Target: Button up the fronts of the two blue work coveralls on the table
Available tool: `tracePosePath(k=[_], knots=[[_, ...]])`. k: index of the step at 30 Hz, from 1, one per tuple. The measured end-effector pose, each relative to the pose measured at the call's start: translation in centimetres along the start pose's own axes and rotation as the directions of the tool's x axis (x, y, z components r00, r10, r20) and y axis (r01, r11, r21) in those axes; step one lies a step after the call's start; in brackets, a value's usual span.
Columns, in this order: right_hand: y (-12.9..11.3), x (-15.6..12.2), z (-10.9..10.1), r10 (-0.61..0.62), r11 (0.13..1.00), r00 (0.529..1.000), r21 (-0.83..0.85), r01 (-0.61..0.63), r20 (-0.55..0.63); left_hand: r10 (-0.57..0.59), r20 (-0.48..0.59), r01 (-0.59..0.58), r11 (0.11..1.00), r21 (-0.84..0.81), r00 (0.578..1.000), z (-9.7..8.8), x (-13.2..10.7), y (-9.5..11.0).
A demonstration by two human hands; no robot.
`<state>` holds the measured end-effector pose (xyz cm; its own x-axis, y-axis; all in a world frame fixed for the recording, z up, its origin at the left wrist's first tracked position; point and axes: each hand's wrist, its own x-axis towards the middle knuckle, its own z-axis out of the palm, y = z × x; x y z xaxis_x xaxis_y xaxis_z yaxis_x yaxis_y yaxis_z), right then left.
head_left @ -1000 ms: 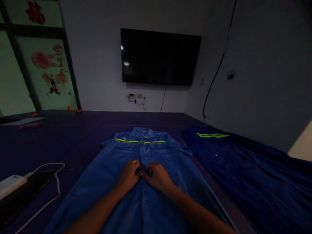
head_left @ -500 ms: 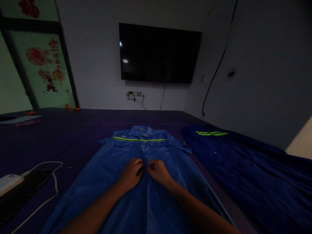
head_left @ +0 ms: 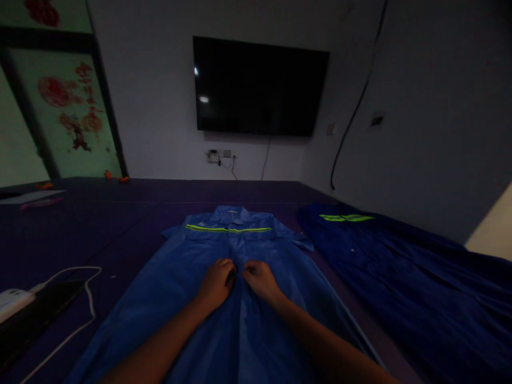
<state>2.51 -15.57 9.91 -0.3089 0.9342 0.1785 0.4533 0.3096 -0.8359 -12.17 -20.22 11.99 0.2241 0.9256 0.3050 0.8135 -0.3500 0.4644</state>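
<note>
A blue short-sleeved work shirt lies spread face up on the floor, its collar away from me and a yellow-green reflective stripe across its chest. At the front opening below the stripe, my left hand is closed with curled fingers on the left edge of the cloth. Just across a narrow gap, my right hand pinches the right edge between thumb and fingers. The fingertips and whatever button lies under them are too dark to make out.
A second, darker blue garment with a reflective stripe lies to the right. On the left are a white power strip with its cable and a dark flat object. A television hangs on the far wall.
Both hands stay at the shirt's front opening. The left fingers have curled in slightly, and the dark gap under them looks different. The view has shifted a little.
</note>
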Motion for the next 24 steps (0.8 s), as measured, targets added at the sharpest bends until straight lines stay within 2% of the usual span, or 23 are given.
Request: tracePosePath(k=[9, 14, 18, 24], knots=[[-0.4, -0.5, -0.1, -0.025, 0.991, 1.000, 0.132, 0.027, -0.014, -0.051, -0.091, 0.038, 0.989, -0.146, 0.995, -0.3, -0.2, 0.1], [-0.4, -0.5, 0.0, -0.035, 0.988, 0.999, 0.151, 0.034, 0.000, -0.111, -0.125, 0.082, 0.973, -0.217, 0.986, -0.3, -0.2, 0.2], [-0.7, -0.6, -0.2, -0.045, 0.988, 0.999, 0.150, 0.042, 0.018, -0.168, -0.123, 0.122, 0.942, -0.313, 0.978, -0.3, -0.3, 0.4], [-1.3, -0.9, -0.7, -0.073, 0.989, 0.996, 0.130, 0.067, 0.044, -0.171, -0.116, 0.121, 0.929, -0.349, 0.978, -0.4, -0.3, 0.6]])
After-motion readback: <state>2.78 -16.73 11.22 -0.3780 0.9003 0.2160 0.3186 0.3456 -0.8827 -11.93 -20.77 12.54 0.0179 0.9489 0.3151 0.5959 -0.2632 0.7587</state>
